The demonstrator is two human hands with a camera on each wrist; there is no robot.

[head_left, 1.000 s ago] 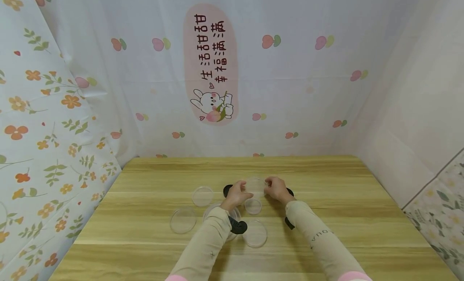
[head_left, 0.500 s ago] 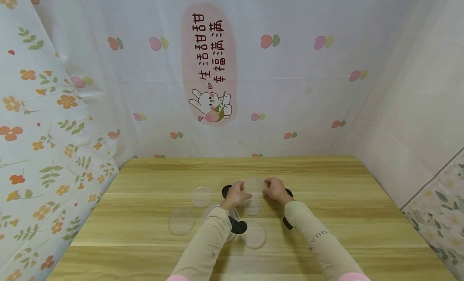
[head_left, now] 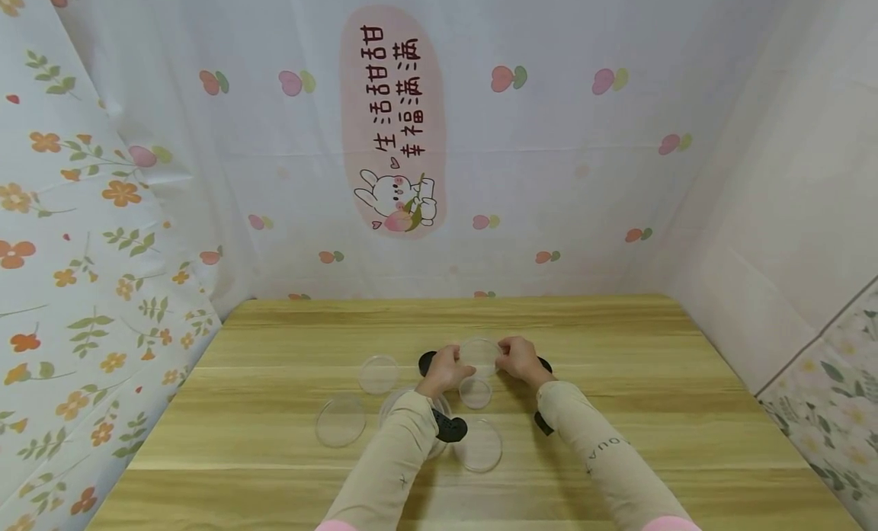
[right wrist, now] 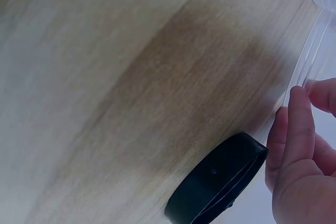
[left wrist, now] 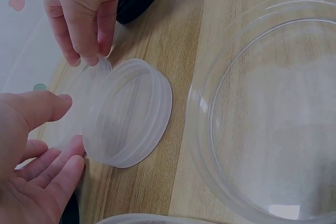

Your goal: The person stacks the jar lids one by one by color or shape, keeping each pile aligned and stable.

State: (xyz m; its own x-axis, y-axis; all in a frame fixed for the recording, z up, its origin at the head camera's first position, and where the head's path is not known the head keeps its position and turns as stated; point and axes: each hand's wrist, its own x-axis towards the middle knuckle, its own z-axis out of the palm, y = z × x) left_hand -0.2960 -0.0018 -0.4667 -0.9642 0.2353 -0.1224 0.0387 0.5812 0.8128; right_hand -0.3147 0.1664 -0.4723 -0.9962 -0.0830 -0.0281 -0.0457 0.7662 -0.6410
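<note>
A clear round petri dish (head_left: 480, 354) is between the two hands in the head view. My right hand (head_left: 519, 359) pinches its right rim between thumb and fingers, as the right wrist view shows close up. At the left side of this dish is my left hand (head_left: 444, 369), thumb and fingers spread apart, fingertips right at the rim. A smaller translucent petri dish (left wrist: 128, 114) lies just in front of it, nearer the person. Part of the pinched dish is hidden behind the small one in the left wrist view.
A large clear dish (left wrist: 202, 124) sits partly under the left forearm. More clear dishes lie on the wooden table: one at the left (head_left: 341, 421), one farther back (head_left: 379, 375), one nearer the person (head_left: 480, 446). A black round piece (right wrist: 215, 177) is beside the right hand.
The head view has shifted slightly. Both hands stay at the same dish, with only a small shift of the left fingers at its rim.
</note>
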